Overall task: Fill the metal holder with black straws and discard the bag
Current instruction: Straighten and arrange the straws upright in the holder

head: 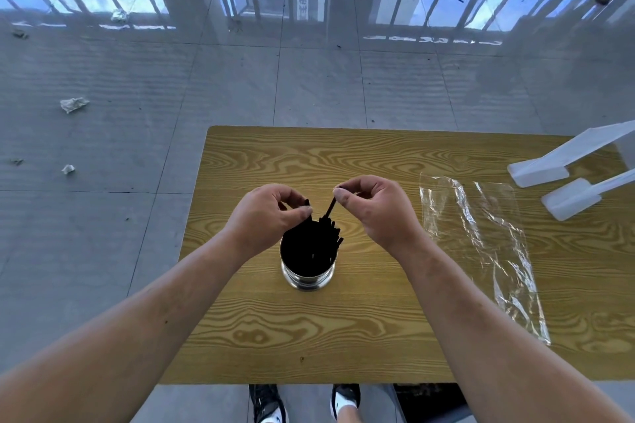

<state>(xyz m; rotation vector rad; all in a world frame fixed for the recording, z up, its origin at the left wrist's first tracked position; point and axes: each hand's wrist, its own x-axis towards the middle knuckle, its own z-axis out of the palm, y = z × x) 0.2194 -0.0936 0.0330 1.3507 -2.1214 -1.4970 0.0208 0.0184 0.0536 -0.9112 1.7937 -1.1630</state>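
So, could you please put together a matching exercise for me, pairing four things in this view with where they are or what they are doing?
Things:
1. metal holder
2. clear plastic bag
3. right hand
4. crumpled paper

Places or states:
A. lying flat on the table, right of the holder
B. pinching one black straw
C. on the floor, left of the table
D. standing upright, straws inside

Pairs: 1-D, 2-A, 3-B, 4-C
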